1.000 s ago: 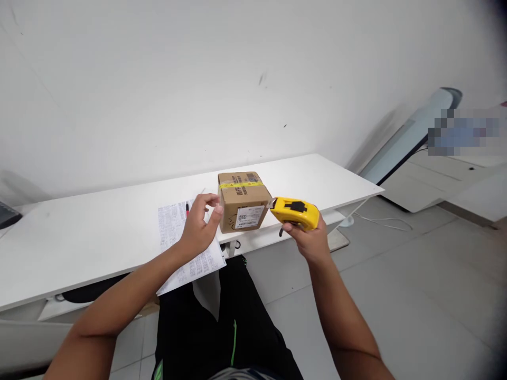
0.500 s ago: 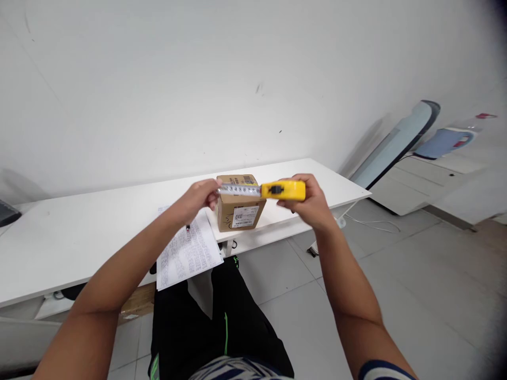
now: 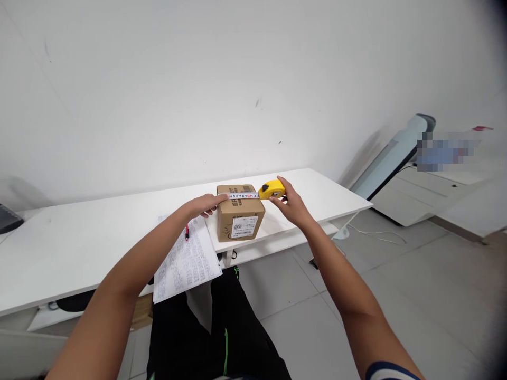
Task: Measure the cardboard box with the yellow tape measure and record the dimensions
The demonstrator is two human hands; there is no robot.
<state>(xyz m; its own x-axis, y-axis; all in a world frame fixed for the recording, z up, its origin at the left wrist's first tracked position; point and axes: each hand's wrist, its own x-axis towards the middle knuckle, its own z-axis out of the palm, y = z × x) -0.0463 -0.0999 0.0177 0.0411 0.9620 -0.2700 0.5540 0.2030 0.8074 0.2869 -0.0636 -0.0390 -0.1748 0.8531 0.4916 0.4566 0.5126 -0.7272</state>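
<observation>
A brown cardboard box (image 3: 237, 224) with a white printed label stands near the front edge of the white table. Across its top runs the metal blade (image 3: 241, 196) of a tape measure, its printed numbers facing up. My left hand (image 3: 208, 205) pinches the blade's end at the box's left top edge. At the right edge, my right hand (image 3: 291, 203) grips the yellow tape measure case (image 3: 273, 189), which has a black button. Left of the box lie written sheets of paper (image 3: 188, 264), overhanging the table's front edge, with a red and black pen (image 3: 187, 232) on them.
The white table (image 3: 79, 227) runs along a pale wall. A dark object (image 3: 8, 219) sits at its far left. On the right, a light-blue panel (image 3: 390, 155) leans against the wall near a white cabinet (image 3: 420, 192). A cable (image 3: 376, 237) lies on the tiled floor.
Both hands have lowered the stretched tape from above the box onto its top. The yellow case has shifted left and down to the box's right edge.
</observation>
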